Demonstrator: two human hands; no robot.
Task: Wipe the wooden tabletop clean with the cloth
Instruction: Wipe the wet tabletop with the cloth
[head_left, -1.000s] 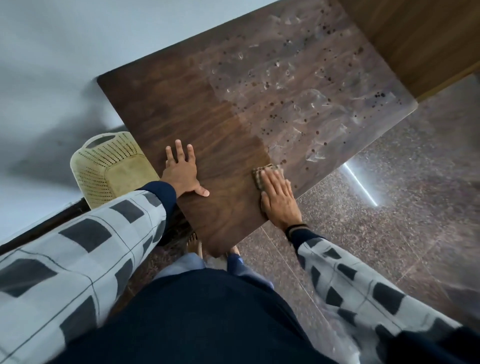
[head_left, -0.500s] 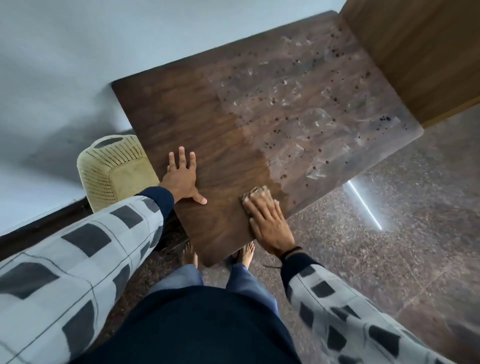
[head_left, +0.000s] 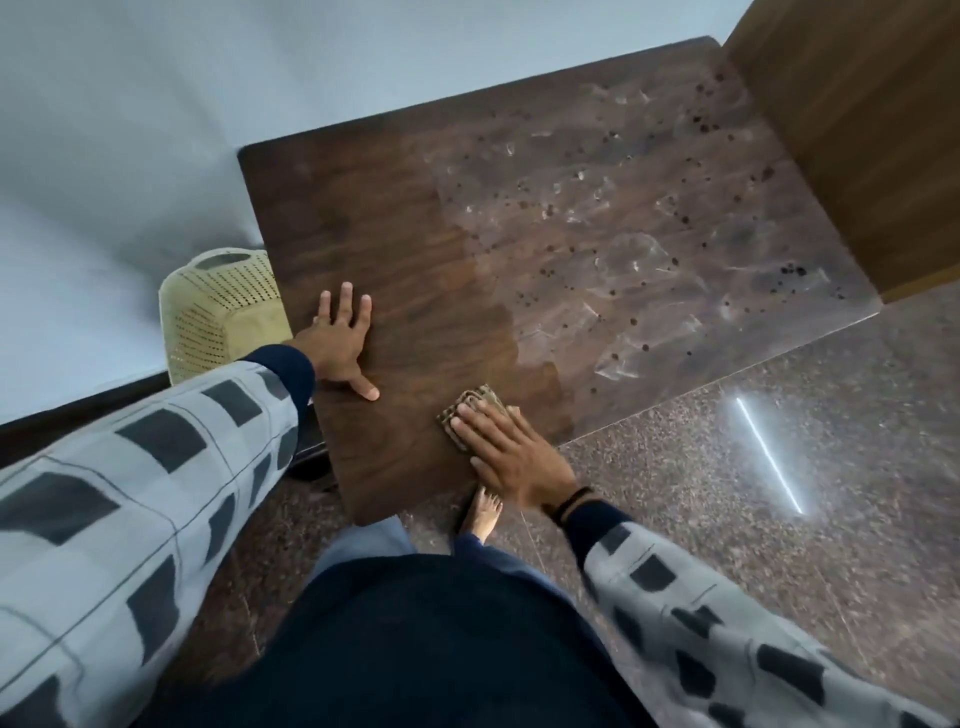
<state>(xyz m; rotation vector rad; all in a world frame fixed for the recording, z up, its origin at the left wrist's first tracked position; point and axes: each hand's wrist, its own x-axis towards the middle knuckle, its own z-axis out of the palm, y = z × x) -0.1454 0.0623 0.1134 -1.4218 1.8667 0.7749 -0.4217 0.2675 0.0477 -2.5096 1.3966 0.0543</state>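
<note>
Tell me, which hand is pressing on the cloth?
The right hand. Its fingers lie flat on the folded cloth near the table's front edge. The left hand rests bare on the wood.

Your left hand is lying flat on the counter near its left edge, blocking sweeps that way. A wooden cabinet panel is walling off the far right end. A perforated plastic basket is standing just beside the left edge. The middle is lying open.
</note>
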